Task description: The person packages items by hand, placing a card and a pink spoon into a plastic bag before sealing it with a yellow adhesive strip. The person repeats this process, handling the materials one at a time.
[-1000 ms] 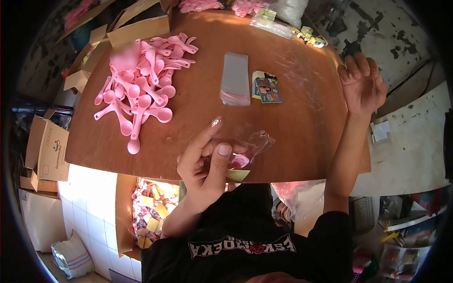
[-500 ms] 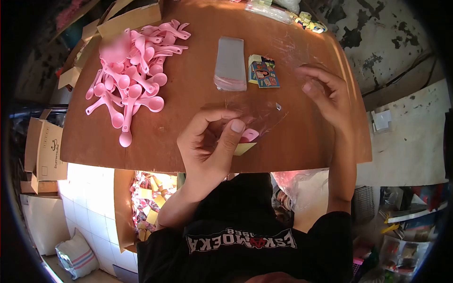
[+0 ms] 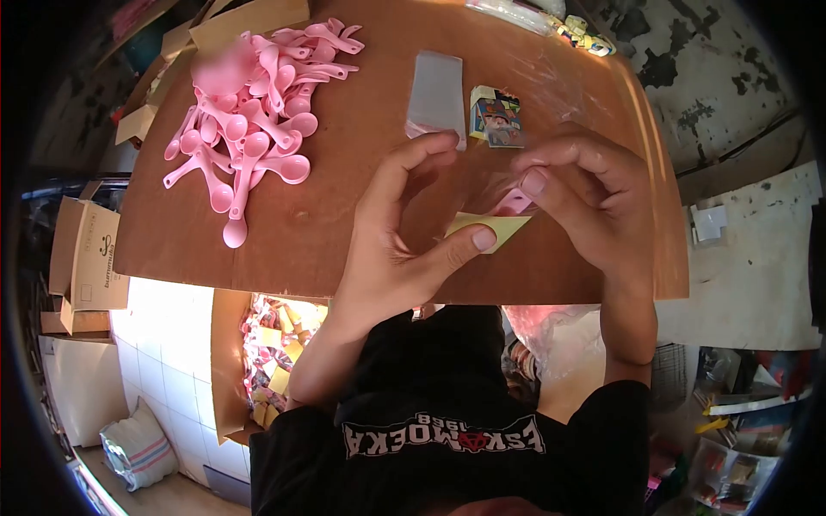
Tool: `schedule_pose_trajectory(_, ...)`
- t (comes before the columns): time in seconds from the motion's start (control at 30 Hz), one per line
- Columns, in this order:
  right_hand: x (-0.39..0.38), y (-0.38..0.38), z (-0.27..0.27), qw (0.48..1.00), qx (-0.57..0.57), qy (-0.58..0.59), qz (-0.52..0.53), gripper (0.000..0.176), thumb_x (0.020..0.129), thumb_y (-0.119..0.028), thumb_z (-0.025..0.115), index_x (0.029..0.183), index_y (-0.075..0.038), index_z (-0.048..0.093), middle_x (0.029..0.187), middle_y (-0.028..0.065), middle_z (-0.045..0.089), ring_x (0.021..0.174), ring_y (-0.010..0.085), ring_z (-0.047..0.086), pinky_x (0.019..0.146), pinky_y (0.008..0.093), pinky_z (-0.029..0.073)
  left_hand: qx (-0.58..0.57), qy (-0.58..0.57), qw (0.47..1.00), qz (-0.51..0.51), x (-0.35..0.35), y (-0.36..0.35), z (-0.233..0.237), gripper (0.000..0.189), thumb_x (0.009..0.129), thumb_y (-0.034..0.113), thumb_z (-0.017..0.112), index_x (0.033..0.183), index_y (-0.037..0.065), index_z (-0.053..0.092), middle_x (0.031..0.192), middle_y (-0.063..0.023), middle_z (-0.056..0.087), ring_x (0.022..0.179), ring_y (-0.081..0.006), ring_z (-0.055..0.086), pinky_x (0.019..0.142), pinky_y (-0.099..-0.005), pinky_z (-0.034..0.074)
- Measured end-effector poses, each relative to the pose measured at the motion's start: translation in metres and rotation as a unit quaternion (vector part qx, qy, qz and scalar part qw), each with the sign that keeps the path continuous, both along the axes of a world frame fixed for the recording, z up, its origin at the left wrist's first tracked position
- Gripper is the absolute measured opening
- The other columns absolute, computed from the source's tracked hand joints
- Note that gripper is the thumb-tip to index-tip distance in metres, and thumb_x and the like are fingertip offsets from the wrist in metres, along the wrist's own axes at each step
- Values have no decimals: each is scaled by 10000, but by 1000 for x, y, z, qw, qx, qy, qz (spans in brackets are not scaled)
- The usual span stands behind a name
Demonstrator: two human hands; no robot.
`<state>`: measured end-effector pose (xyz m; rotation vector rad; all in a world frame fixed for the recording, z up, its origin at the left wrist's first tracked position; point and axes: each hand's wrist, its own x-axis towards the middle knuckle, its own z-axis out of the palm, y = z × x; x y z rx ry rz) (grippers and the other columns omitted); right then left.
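Both of my hands hold one clear plastic bag (image 3: 482,202) over the near edge of the brown table (image 3: 344,215). Inside the bag lie a pink spoon (image 3: 514,203) and a yellow card (image 3: 487,227). My left hand (image 3: 404,232) pinches the bag's lower left side, thumb on the yellow card. On the right, my right hand (image 3: 589,198) grips the bag, thumb by the pink spoon. A pile of pink plastic spoons (image 3: 254,120) lies at the table's left.
A stack of clear bags (image 3: 436,93) and a small stack of colourful cards (image 3: 496,117) lie mid-table beyond my hands. Cardboard boxes (image 3: 86,258) stand at the left. An open box of packed bags (image 3: 271,361) sits below the table edge.
My right hand came down from the raised position at the table's right edge and took hold of the bag. Both hands now hold it further out over the table.
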<state>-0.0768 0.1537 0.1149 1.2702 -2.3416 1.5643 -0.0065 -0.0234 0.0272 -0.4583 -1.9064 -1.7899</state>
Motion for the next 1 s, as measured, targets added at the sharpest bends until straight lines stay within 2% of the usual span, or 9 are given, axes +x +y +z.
schedule_pose_trajectory(0.07, -2, 0, -2, 997, 11, 47, 57, 97, 811, -60, 668, 881, 7, 672, 841, 91, 670, 753, 121, 614, 678, 240, 471, 11, -5, 1000, -11, -3, 2, 4, 700, 723, 26, 750, 1310, -3, 369, 1293, -156, 461, 1210, -233, 459, 1007, -374, 381)
schedule_pose_trajectory(0.13, 1, -6, -3, 997, -7, 44, 64, 96, 817, -61, 662, 881, 9, 675, 843, 97, 672, 764, 121, 617, 685, 244, 476, 23, -65, 994, -85, -3, 1, 5, 667, 723, -16, 735, 1297, -2, 396, 1277, -154, 478, 1210, -211, 460, 1012, -371, 386)
schedule_pose_trajectory(0.3, 6, -12, -8, 981, -89, -170, 29, 197, 829, -71, 665, 990, 38, 635, 914, 82, 650, 850, 117, 610, 755, 243, 482, 61, -84, 992, -70, -5, 3, -1, 595, 740, -36, 719, 1259, -6, 431, 1119, -128, 592, 1049, -171, 577, 899, -302, 473)
schedule_pose_trajectory(0.4, 3, -13, -23, 956, -112, -269, 25, 215, 855, -70, 639, 1033, 46, 609, 937, 68, 634, 889, 112, 602, 790, 234, 479, 131, -164, 977, -47, 4, 5, 0, 581, 748, -42, 713, 1253, -9, 426, 1003, -111, 638, 939, -138, 612, 818, -257, 501)
schedule_pose_trajectory(0.6, -3, -16, -59, 953, -51, -297, 20, 190, 894, -84, 595, 1037, 41, 607, 946, 72, 643, 878, 101, 607, 768, 222, 494, 124, -189, 973, -37, 4, 3, -18, 632, 756, -43, 707, 1294, -4, 378, 973, -111, 644, 912, -136, 613, 777, -250, 499)
schedule_pose_trajectory(0.67, -4, -16, -64, 948, -53, -311, 27, 199, 895, -96, 597, 1040, 41, 609, 944, 74, 647, 868, 99, 610, 759, 221, 496, 129, -107, 986, 9, 3, 1, -25, 500, 804, 18, 685, 1243, -10, 447, 991, -113, 651, 917, -128, 612, 813, -270, 496)
schedule_pose_trajectory(0.8, -3, -21, -67, 946, -44, -322, 21, 223, 901, -124, 597, 1047, 44, 611, 945, 79, 657, 854, 99, 617, 747, 218, 496, 210, -136, 968, -6, 3, -19, -21, 349, 851, 67, 648, 1166, -20, 525, 967, -106, 656, 893, -119, 609, 793, -250, 485)
schedule_pose_trajectory(0.87, -2, -21, -72, 947, -51, -317, 20, 235, 902, -128, 596, 1058, 47, 607, 954, 83, 658, 863, 100, 616, 749, 220, 497, 227, -156, 961, 3, 3, -24, -22, 214, 884, 93, 612, 1058, -30, 597, 933, -94, 662, 869, -107, 605, 757, -228, 477)
schedule_pose_trajectory(1.0, -1, -21, -74, 951, -53, -304, 11, 245, 906, -128, 589, 1072, 51, 608, 992, 93, 660, 898, 103, 612, 767, 227, 498, 168, -127, 975, 74, 3, -24, -22, 140, 883, 47, 598, 998, -29, 623, 847, -55, 657, 770, -67, 591, 673, -199, 469)
